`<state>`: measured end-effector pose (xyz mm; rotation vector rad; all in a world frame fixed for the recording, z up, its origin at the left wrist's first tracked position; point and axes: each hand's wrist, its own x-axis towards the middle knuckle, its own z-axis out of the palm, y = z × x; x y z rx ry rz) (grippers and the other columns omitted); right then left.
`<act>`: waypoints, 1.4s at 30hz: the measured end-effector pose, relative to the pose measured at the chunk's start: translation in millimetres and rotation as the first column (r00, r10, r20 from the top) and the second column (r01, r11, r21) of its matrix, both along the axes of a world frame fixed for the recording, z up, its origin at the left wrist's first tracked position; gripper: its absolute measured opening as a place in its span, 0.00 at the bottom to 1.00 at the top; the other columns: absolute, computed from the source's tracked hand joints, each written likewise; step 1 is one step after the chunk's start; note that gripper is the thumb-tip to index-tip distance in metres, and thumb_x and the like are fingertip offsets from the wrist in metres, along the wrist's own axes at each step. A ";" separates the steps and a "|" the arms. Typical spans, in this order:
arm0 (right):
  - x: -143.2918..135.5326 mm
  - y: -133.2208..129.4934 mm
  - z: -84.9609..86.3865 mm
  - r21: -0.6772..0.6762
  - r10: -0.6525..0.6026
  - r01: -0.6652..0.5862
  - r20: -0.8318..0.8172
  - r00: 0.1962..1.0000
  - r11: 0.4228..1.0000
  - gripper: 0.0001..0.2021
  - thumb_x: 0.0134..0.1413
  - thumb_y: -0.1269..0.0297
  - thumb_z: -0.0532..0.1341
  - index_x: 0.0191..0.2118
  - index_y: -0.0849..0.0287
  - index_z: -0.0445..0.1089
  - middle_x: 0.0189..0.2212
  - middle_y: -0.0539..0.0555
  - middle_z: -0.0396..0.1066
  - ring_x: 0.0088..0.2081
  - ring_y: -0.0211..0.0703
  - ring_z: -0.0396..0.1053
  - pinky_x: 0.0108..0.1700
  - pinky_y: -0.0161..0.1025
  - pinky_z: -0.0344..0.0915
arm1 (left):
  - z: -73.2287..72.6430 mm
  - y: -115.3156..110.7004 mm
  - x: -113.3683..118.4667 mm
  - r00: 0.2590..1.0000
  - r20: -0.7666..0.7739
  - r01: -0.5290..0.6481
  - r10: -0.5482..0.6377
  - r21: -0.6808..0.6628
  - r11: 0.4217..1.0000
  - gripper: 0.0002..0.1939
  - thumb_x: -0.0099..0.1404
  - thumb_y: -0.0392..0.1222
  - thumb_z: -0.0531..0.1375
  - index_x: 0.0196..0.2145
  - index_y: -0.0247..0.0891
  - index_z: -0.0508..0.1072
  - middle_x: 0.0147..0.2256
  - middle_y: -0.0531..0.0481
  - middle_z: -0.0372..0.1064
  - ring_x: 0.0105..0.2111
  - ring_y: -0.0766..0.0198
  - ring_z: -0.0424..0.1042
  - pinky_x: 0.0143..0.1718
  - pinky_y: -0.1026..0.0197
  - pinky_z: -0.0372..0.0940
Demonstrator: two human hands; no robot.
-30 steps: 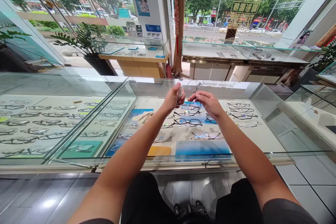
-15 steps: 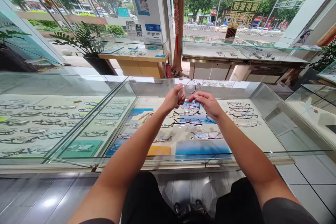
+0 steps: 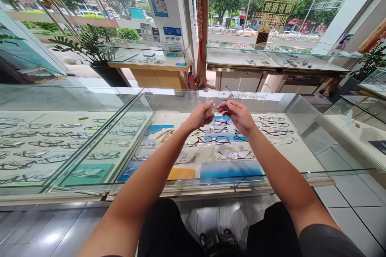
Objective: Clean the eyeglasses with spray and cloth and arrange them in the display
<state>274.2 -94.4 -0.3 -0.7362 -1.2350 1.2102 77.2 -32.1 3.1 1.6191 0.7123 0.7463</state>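
Over the glass counter, my right hand [image 3: 239, 115] pinches a pair of thin round-rimmed eyeglasses [image 3: 224, 93] by its middle. The glasses stand on end, one lens above the fingers and the other below. Closed around a small white bottle [image 3: 211, 109], my left hand [image 3: 199, 116] is just left of the glasses, thumb on top. Most of the bottle is hidden by the fingers. A narrow gap separates the two hands. Under the glass below them lie several eyeglasses [image 3: 214, 139] in rows.
The glass display counter [image 3: 169, 106] spans the view in front of me. Inside it are a beige cloth [image 3: 163, 134], an orange case [image 3: 181, 174] and a blue gradient board [image 3: 230, 170]. Farther back stand other showcases [image 3: 150, 70], a potted plant [image 3: 96, 50] and a wooden trunk [image 3: 202, 28].
The glasses have risen slightly and tilted in my right hand. My left hand, still gripping the bottle, sits a little lower. The whole view has shifted slightly.
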 end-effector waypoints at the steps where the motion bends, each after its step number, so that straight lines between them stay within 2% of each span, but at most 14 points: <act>1: 0.0 0.0 0.3 -0.008 -0.004 0.004 -0.013 1.000 1.000 0.15 0.58 0.45 0.73 0.39 0.51 0.85 0.42 0.54 0.83 0.45 0.46 0.75 0.49 0.44 0.69 | -0.9 -0.5 0.8 1.000 -0.005 0.020 -0.020 0.013 1.000 0.39 0.63 0.81 0.57 0.18 0.41 0.62 0.15 0.54 0.51 0.16 0.70 0.51 0.18 0.62 0.43; 6: -0.6 -0.3 1.6 -0.030 -0.015 0.014 -0.034 0.999 0.999 0.16 0.57 0.44 0.74 0.38 0.51 0.85 0.41 0.54 0.82 0.45 0.45 0.75 0.49 0.43 0.70 | -5.0 -3.2 4.7 0.997 -0.026 0.076 -0.075 0.040 0.996 0.36 0.65 0.75 0.60 0.18 0.41 0.63 0.15 0.54 0.51 0.16 0.70 0.51 0.19 0.61 0.44; 9: -1.0 -0.9 2.7 -0.027 -0.019 0.018 -0.041 0.999 0.999 0.16 0.56 0.44 0.74 0.38 0.52 0.85 0.41 0.54 0.82 0.45 0.44 0.75 0.50 0.42 0.71 | -5.9 -3.1 4.4 0.996 -0.010 0.084 -0.084 0.033 0.996 0.37 0.65 0.76 0.58 0.18 0.41 0.64 0.15 0.54 0.52 0.16 0.70 0.51 0.19 0.61 0.44; 11: -0.7 -1.3 3.4 -0.025 -0.025 0.024 -0.034 0.999 0.999 0.16 0.57 0.44 0.74 0.38 0.52 0.85 0.42 0.54 0.83 0.45 0.45 0.75 0.51 0.42 0.71 | -5.8 1.4 1.1 1.000 0.001 0.029 -0.029 0.041 0.999 0.39 0.65 0.80 0.56 0.19 0.40 0.64 0.16 0.53 0.55 0.17 0.69 0.53 0.19 0.62 0.46; 14: 1.0 -1.5 3.7 -0.022 -0.044 0.044 -0.016 0.999 0.999 0.15 0.60 0.45 0.73 0.39 0.51 0.84 0.44 0.55 0.83 0.46 0.45 0.75 0.51 0.44 0.72 | -6.8 19.4 -10.5 0.987 0.058 -0.152 0.147 0.099 0.983 0.38 0.65 0.80 0.57 0.24 0.40 0.69 0.21 0.51 0.62 0.20 0.66 0.60 0.22 0.61 0.56; 16: 2.3 -1.1 3.3 -0.018 -0.048 0.048 -0.013 0.999 0.999 0.14 0.61 0.45 0.72 0.39 0.50 0.83 0.45 0.55 0.84 0.46 0.46 0.76 0.51 0.45 0.72 | -9.6 38.2 -22.5 0.947 0.122 -0.312 0.296 0.147 0.939 0.33 0.66 0.75 0.60 0.25 0.40 0.70 0.25 0.49 0.67 0.25 0.63 0.67 0.28 0.59 0.64; 18: 3.4 -0.4 2.6 -0.016 -0.043 0.043 -0.026 0.999 0.999 0.14 0.61 0.46 0.72 0.39 0.50 0.83 0.45 0.54 0.84 0.46 0.46 0.76 0.50 0.45 0.72 | -14.5 59.1 -36.4 0.874 0.143 -0.484 0.464 0.191 0.854 0.25 0.65 0.66 0.63 0.27 0.40 0.70 0.28 0.48 0.70 0.28 0.62 0.67 0.32 0.58 0.64; 21: 4.1 0.8 2.0 -0.020 -0.035 0.034 -0.053 0.998 0.999 0.13 0.60 0.46 0.73 0.38 0.50 0.84 0.43 0.54 0.84 0.45 0.45 0.76 0.49 0.44 0.72 | -25.2 86.5 -56.7 0.751 0.073 -0.657 0.657 0.191 0.730 0.13 0.67 0.53 0.60 0.32 0.41 0.69 0.34 0.47 0.73 0.31 0.60 0.68 0.35 0.57 0.63; 23: 4.4 1.4 1.7 -0.027 -0.036 0.035 -0.057 0.998 0.999 0.13 0.59 0.46 0.73 0.38 0.50 0.84 0.43 0.54 0.84 0.44 0.45 0.75 0.48 0.43 0.71 | -33.0 98.8 -68.2 0.672 -0.004 -0.723 0.741 0.214 0.657 0.08 0.69 0.48 0.58 0.38 0.43 0.68 0.38 0.47 0.75 0.36 0.58 0.71 0.39 0.56 0.64; 28: 4.5 2.3 1.5 -0.039 -0.043 0.041 -0.054 0.998 0.998 0.14 0.58 0.46 0.74 0.38 0.50 0.84 0.43 0.54 0.84 0.45 0.44 0.75 0.49 0.43 0.71 | -47.2 111.5 -90.9 0.583 -0.068 -0.764 0.810 0.292 0.575 0.11 0.71 0.49 0.61 0.44 0.45 0.64 0.43 0.44 0.74 0.44 0.49 0.74 0.49 0.49 0.66; 32: 3.6 1.8 3.2 -0.049 -0.050 0.048 -0.037 0.998 0.998 0.15 0.56 0.44 0.74 0.38 0.50 0.84 0.42 0.54 0.83 0.44 0.45 0.75 0.48 0.43 0.71 | -52.8 116.9 -105.6 0.514 -0.162 -0.775 0.843 0.333 0.537 0.15 0.69 0.49 0.64 0.46 0.44 0.64 0.44 0.41 0.75 0.46 0.43 0.75 0.51 0.46 0.66; 35: 3.2 1.6 3.8 -0.053 -0.051 0.050 -0.023 0.998 0.997 0.16 0.56 0.43 0.73 0.38 0.50 0.83 0.42 0.54 0.83 0.44 0.45 0.75 0.48 0.43 0.71 | -56.8 121.6 -113.4 0.492 -0.222 -0.770 0.842 0.339 0.540 0.16 0.67 0.49 0.66 0.45 0.44 0.65 0.44 0.39 0.76 0.47 0.41 0.75 0.49 0.46 0.67; 42: 4.8 4.0 -0.5 -0.042 -0.026 0.026 -0.017 1.000 0.999 0.15 0.59 0.44 0.73 0.39 0.50 0.83 0.44 0.54 0.84 0.45 0.45 0.76 0.50 0.43 0.71 | -64.3 125.1 -119.9 0.494 -0.300 -0.750 0.816 0.327 0.575 0.14 0.65 0.47 0.67 0.44 0.44 0.68 0.45 0.38 0.77 0.48 0.42 0.76 0.48 0.45 0.69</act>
